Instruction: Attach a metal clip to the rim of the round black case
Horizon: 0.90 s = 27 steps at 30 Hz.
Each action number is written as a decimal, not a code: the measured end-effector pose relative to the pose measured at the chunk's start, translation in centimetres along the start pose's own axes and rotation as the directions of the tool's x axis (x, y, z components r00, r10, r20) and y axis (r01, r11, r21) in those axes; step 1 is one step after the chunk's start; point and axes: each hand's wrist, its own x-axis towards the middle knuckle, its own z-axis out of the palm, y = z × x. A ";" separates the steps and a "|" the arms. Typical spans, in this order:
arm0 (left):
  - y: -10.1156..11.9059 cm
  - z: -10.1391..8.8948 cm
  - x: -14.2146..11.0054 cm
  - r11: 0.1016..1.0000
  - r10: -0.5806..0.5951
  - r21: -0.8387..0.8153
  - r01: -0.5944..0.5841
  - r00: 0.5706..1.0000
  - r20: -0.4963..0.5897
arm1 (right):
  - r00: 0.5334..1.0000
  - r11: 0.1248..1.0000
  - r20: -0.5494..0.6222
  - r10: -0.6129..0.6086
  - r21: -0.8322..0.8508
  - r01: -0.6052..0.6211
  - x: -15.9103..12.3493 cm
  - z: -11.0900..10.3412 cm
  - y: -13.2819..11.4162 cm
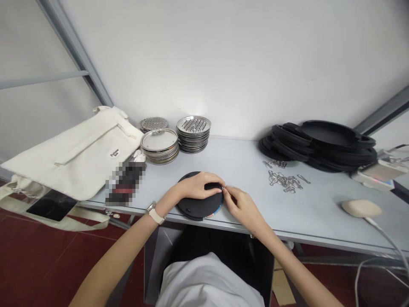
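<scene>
A black round cover [200, 207] lies near the table's front edge, with a strip of coloured, shiny disc [217, 210] showing at its lower right rim. My left hand [201, 186] rests over the cover, its fingers curled and gripping the right-hand rim. At that same rim my right hand [239, 204] is closed in a pinch, thumb and forefinger touching the left fingertips. Something small and shiny, like a metal piece, shows between the fingertips; most of it is hidden. To the right lie several loose metal clasps [283, 180].
Behind on the left stand stacks of round metal-rimmed discs [159, 147] and grater-like plates [193, 134]. Black round covers [332, 136] are piled at the back right. A white bag [79, 149] lies left; a white mouse [361, 208] with a cable sits right.
</scene>
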 end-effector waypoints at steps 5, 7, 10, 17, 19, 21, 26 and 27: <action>0.2 0.0 0.1 1.000 -0.001 0.017 0.001 1.000 0.011 | 1.000 1.000 -0.014 0.011 -0.010 -0.011 0.0 0.1 0.0; 0.4 0.1 0.1 0.998 0.000 0.059 -0.001 1.000 0.004 | 1.000 1.000 -0.016 0.004 -0.005 -0.004 0.0 0.0 0.0; 0.7 -0.2 -0.2 0.984 -0.019 0.174 0.043 0.990 -0.137 | 1.000 1.000 -0.010 0.004 -0.012 -0.004 0.1 0.0 0.0; 2.6 -2.3 -3.0 0.958 -0.168 0.177 0.224 0.943 -0.288 | 0.997 0.999 0.073 0.020 0.034 -0.023 1.0 -0.7 0.3; 3.2 -2.3 -4.2 0.959 -0.161 0.211 0.191 0.975 -0.150 | 0.996 0.998 0.092 0.016 0.053 -0.021 1.2 -0.8 0.4; 3.6 -1.7 -5.3 0.946 -0.176 0.260 0.191 0.981 -0.080 | 0.996 0.996 0.085 0.027 0.085 -0.034 1.4 -0.9 0.4; 3.3 0.0 -6.7 0.923 -0.169 0.336 0.187 0.982 -0.081 | 0.994 0.970 0.096 0.048 0.231 -0.069 2.0 -0.9 0.5; 3.2 0.2 -6.8 0.921 -0.161 0.347 0.178 0.984 -0.077 | 0.992 0.966 0.117 0.046 0.247 -0.074 2.1 -1.0 0.5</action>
